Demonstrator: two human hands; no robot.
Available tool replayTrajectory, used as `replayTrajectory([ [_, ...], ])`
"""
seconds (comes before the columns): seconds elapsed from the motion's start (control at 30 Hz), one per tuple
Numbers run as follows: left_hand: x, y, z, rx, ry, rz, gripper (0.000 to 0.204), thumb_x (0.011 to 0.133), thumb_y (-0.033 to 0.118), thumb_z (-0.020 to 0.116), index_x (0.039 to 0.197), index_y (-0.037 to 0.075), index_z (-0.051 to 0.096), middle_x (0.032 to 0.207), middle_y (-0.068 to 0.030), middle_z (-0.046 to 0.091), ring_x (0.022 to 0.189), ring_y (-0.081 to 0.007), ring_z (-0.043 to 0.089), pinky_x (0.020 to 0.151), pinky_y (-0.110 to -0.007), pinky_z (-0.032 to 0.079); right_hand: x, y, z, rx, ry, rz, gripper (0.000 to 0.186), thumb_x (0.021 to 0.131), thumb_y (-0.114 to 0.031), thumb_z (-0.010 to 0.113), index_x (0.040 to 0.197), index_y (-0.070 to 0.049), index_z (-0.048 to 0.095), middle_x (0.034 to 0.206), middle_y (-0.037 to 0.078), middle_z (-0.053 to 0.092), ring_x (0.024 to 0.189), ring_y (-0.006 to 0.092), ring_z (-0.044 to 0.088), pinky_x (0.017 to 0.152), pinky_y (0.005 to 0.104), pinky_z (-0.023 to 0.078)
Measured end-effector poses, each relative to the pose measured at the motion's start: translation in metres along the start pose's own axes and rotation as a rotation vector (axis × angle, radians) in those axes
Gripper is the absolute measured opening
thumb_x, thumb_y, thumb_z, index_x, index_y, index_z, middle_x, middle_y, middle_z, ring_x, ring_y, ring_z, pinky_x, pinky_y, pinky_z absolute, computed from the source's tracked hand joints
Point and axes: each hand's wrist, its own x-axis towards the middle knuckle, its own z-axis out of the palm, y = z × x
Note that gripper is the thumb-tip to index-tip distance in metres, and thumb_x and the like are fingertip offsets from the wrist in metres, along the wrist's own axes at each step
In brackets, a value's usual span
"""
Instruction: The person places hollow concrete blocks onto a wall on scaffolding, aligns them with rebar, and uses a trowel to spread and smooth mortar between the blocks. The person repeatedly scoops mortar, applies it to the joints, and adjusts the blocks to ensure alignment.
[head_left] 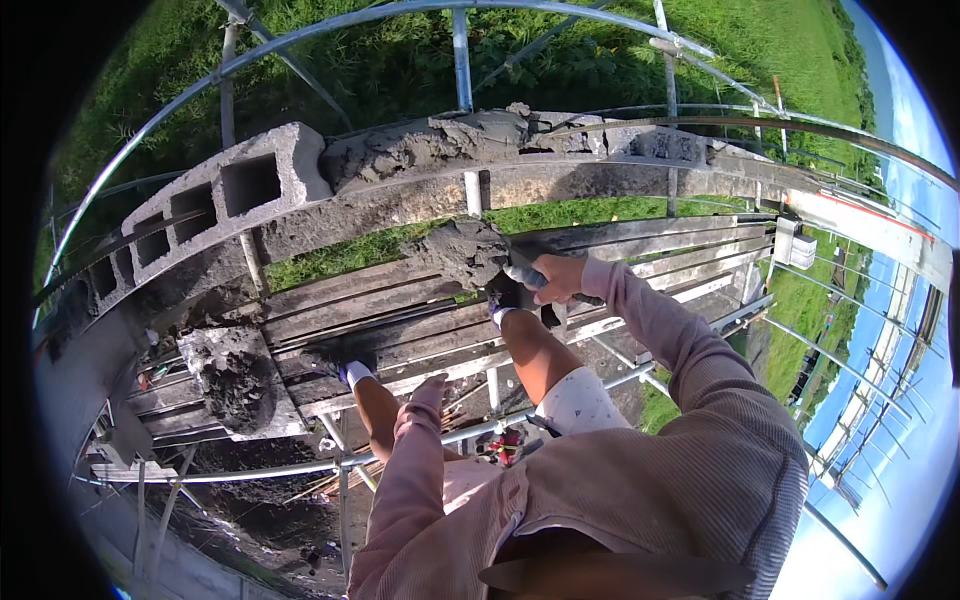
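Note:
My right hand (558,279) is closed round the handle of a trowel (522,276). A heap of wet grey mortar (458,252) covers its blade, held just on my side of the block wall (390,200). Farther off, a thick rough layer of mortar (425,145) lies along the wall top, beside a hollow concrete block (228,188). My left hand (428,392) hangs low beside my left leg, apart from the wall; its fingers do not show clearly. Left of my feet, a board (285,400) bears a dark mortar pile (238,378).
I stand on plank decking (390,290) with gaps between the boards. A taut line (800,124) runs along the wall. Metal scaffold pipes (462,60) stand beyond the wall, and another pipe (600,388) crosses near my legs. Grass (370,75) lies below.

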Motion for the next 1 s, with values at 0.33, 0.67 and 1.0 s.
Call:
replayTrajectory([
  [0.33, 0.029, 0.028, 0.034, 0.045, 0.075, 0.073, 0.032, 0.098, 0.033, 0.052, 0.126, 0.018, 0.060, 0.125, -0.0034, 0.065, 0.120, -0.0214, 0.056, 0.082, -0.041, 0.050, -0.134, 0.138, -0.169, 0.327, 0.402, 0.017, 0.025, 0.080, -0.009, 0.073, 0.092, -0.008, 0.051, 0.060, -0.002, 0.048, 0.046, 0.0080, 0.044, 0.042, 0.0287, 0.038],
  [0.67, 0.007, 0.013, 0.099, -0.036, 0.103, 0.143, 0.029, 0.103, 0.022, 0.047, 0.128, 0.015, 0.059, 0.124, -0.0049, 0.065, 0.115, -0.0201, 0.060, 0.087, -0.041, 0.051, -0.006, 0.094, -0.275, -1.127, 1.102, -0.272, 0.062, 0.079, -0.028, 0.071, 0.136, -0.009, 0.053, 0.111, 0.020, 0.068, 0.099, 0.0384, 0.066, 0.091, 0.0444, 0.053],
  [1.0, 0.009, -0.024, 0.102, -0.161, 0.040, 0.028, 0.034, 0.101, 0.027, 0.053, 0.132, 0.014, 0.055, 0.133, -0.0038, 0.059, 0.123, -0.0216, 0.055, 0.084, -0.048, 0.051, -0.027, 0.156, -0.242, -1.041, 1.355, -0.076, 0.059, 0.080, -0.031, 0.070, 0.136, -0.024, 0.053, 0.103, 0.019, 0.070, 0.096, 0.0377, 0.067, 0.087, 0.0491, 0.053],
])
